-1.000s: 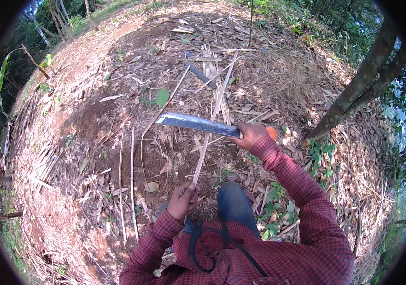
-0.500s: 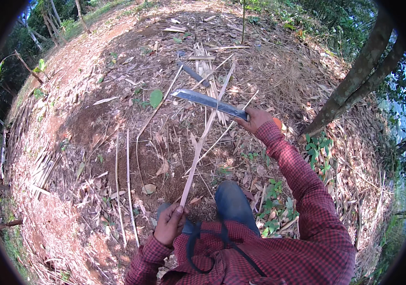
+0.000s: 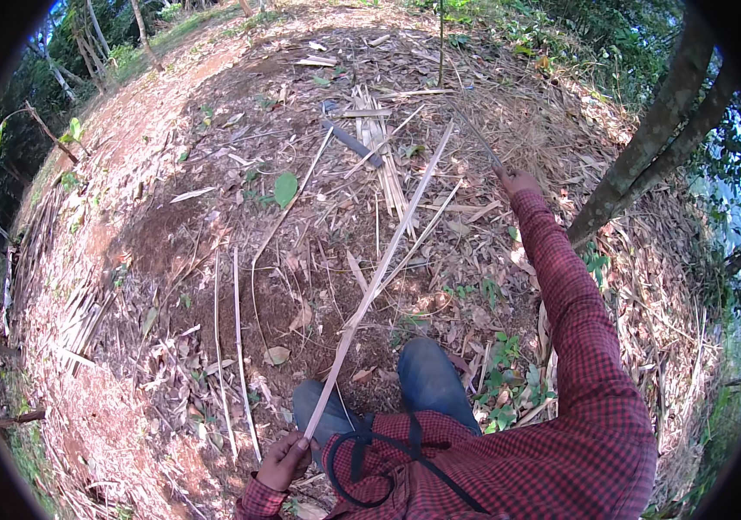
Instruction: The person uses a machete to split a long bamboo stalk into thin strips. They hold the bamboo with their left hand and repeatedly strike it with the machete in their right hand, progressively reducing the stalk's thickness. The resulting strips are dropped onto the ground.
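A long, pale, flat strip of split bamboo (image 3: pixel 355 322) runs from my lap up and to the right, away from me. My left hand (image 3: pixel 283 460) is closed around its near end, low by my left knee. Far out on the right, my right hand (image 3: pixel 519 181) grips a machete (image 3: pixel 479 134). Its blade shows nearly edge-on, pointing away and to the left, apart from the strip. The machete's handle is mostly hidden in my fist.
Thin strips (image 3: pixel 238 347) lie on the leaf-strewn ground at left. Ahead are a pile of split pieces (image 3: pixel 374 130) and a dark grey bar-shaped thing (image 3: pixel 353 143). A forked tree trunk (image 3: pixel 630 165) leans at right; a thin stem (image 3: pixel 441 43) stands at the far side.
The machete has moved off the strip, away and to the right, its blade turning edge-on. My left hand has drawn the strip's near end down and left, toward me.
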Demonstrator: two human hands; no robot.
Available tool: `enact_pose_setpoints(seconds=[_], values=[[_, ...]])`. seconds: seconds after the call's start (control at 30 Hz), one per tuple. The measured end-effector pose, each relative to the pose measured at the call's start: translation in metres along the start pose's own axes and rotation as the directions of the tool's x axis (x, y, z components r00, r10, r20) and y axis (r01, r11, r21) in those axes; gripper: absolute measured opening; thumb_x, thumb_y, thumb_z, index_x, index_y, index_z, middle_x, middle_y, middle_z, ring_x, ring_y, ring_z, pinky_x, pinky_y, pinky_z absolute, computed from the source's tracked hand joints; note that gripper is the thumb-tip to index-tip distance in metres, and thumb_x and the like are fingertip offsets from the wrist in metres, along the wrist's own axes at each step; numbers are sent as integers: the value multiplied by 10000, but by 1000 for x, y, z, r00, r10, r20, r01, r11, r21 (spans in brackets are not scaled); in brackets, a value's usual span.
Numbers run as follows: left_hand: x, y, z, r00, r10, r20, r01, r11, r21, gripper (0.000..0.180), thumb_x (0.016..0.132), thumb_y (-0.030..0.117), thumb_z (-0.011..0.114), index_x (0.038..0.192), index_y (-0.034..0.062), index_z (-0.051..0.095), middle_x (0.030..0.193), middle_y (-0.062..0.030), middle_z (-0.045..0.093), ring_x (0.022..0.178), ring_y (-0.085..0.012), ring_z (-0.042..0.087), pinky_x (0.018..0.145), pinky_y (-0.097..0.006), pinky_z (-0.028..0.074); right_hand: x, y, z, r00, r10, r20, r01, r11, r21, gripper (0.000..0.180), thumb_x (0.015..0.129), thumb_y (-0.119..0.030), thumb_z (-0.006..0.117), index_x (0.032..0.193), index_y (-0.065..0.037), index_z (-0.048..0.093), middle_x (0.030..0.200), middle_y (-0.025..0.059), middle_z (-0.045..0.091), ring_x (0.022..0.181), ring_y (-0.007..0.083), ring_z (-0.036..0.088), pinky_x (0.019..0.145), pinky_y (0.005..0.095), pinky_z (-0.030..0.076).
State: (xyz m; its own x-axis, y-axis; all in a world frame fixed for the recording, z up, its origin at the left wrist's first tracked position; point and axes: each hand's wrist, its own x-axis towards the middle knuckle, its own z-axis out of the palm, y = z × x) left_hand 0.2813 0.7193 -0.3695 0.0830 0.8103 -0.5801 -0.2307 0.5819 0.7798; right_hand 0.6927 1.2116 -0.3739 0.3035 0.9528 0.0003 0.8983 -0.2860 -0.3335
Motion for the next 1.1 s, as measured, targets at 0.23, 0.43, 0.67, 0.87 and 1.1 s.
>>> enact_pose_setpoints(seconds=[0.23,0.43,0.67,0.87,1.1], values=[[93,1,-9,962,217,-167,-135,907,400,279,932,252,434,1055,17,522,581,14,429,463,-71,406,438,-224,339,-158,-34,6,890,-404,211,383,914,133,688,770,-651,474,1056,-41,608,829,164,641,776,296,623,733,392,495],[175,22,22,862,474,-179,-250,704,665,324,911,291,440,1034,13,552,736,-161,590,704,-266,593,668,-373,464,-270,-63,41,527,-809,263,820,565,96,559,778,-596,513,852,-43,529,731,121,591,667,297,616,604,405,503],[174,32,33,828,528,-189,-220,616,756,282,899,252,426,908,43,614,785,-201,613,781,-357,596,713,-424,454,-269,-86,58,422,-859,291,886,459,69,518,769,-560,553,880,-54,546,764,103,599,664,274,620,585,402,504],[169,37,33,833,515,-203,-230,656,719,251,892,219,433,899,37,606,716,-196,587,716,-363,586,651,-426,447,-254,-89,63,404,-881,247,902,428,51,562,772,-602,516,913,-59,547,708,113,609,654,290,627,612,421,497],[153,31,41,832,518,-197,-241,658,714,224,887,200,442,906,38,595,700,-188,579,684,-356,581,615,-418,441,-200,-82,57,552,-781,293,814,580,12,571,779,-613,502,847,-49,561,582,110,596,572,269,627,553,413,508]])
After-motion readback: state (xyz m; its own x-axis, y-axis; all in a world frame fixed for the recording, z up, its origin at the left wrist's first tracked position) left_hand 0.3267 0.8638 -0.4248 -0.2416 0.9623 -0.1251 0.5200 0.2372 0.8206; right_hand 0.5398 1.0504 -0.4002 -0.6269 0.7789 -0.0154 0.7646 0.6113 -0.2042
